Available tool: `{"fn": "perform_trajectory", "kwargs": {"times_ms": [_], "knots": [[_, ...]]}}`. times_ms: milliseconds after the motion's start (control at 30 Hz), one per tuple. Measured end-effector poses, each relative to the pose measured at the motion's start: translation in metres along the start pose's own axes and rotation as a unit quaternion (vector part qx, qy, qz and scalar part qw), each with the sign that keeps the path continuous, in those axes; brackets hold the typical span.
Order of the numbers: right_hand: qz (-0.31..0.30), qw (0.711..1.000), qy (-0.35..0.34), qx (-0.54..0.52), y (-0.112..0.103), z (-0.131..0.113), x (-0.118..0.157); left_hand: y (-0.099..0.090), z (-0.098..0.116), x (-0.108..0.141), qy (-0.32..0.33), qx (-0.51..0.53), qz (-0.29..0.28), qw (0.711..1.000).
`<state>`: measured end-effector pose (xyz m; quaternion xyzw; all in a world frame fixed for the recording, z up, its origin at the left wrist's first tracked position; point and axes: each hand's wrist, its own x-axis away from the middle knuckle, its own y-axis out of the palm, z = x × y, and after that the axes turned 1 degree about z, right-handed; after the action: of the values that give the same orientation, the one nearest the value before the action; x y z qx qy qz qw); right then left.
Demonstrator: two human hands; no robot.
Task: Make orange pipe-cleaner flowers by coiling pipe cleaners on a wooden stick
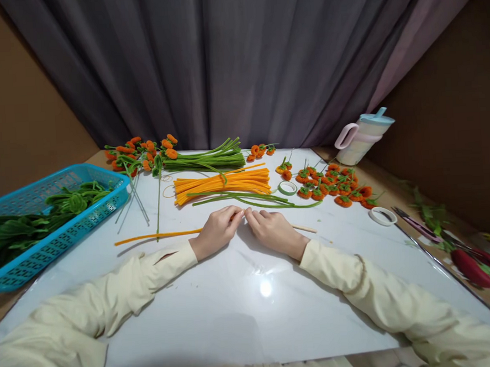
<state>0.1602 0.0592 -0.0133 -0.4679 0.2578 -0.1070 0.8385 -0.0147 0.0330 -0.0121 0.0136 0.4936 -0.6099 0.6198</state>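
Observation:
My left hand [218,229] is closed around an orange pipe cleaner [157,236], whose long end sticks out to the left above the table. My right hand [275,232] is closed on a thin pale stick [305,228], seen poking out on its right side. The two hands meet fingertip to fingertip, and what lies between them is mostly hidden. Just beyond the hands are a few loose green pipe cleaners [246,196]. Behind these lies a bundle of orange pipe cleaners [222,184], with a bundle of green pipe cleaners [206,161] farther back.
A blue basket [64,221] of green leaf pieces stands at left. Orange flowers [143,151] lie at the back left, more flowers [332,182] at right. Tape rolls [382,216], pliers [417,225], red-handled scissors [474,269] and a lidded cup [362,137] are on the right.

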Motion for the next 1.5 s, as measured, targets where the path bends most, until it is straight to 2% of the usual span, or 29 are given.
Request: {"fn": "perform_trajectory", "kwargs": {"times_ms": [400, 667, 800, 900, 1000, 1100, 1233, 1367, 1500], "knots": [[-0.035, 0.999, 0.013, 0.027, -0.003, -0.005, -0.002, -0.002, 0.003, -0.002, -0.037, 0.036, -0.002, 0.999], [-0.049, 0.999, 0.017, 0.018, -0.007, -0.007, -0.002, -0.004, 0.004, -0.002, -0.031, 0.037, -0.005, 0.999], [-0.022, 0.999, 0.015, 0.025, -0.003, -0.004, -0.001, -0.004, 0.005, -0.001, -0.024, 0.039, -0.004, 0.999], [0.021, 0.999, 0.026, 0.009, 0.001, -0.001, 0.001, -0.003, 0.006, -0.002, -0.032, 0.042, -0.009, 0.999], [0.067, 0.997, 0.034, -0.017, 0.004, 0.001, 0.003, -0.007, 0.010, -0.006, -0.054, 0.040, -0.053, 0.996], [0.093, 0.994, 0.038, -0.035, 0.004, 0.000, 0.003, -0.013, 0.015, -0.012, -0.116, 0.071, -0.108, 0.985], [0.092, 0.993, 0.045, -0.051, 0.003, 0.000, 0.002, -0.016, 0.016, -0.017, -0.213, 0.171, -0.143, 0.951], [0.082, 0.993, 0.057, -0.068, 0.002, 0.000, 0.002, -0.014, 0.010, -0.016, -0.247, 0.246, -0.143, 0.926], [0.108, 0.990, 0.055, -0.068, 0.003, 0.001, 0.003, -0.011, 0.007, -0.014, -0.273, 0.310, -0.149, 0.898]]}}
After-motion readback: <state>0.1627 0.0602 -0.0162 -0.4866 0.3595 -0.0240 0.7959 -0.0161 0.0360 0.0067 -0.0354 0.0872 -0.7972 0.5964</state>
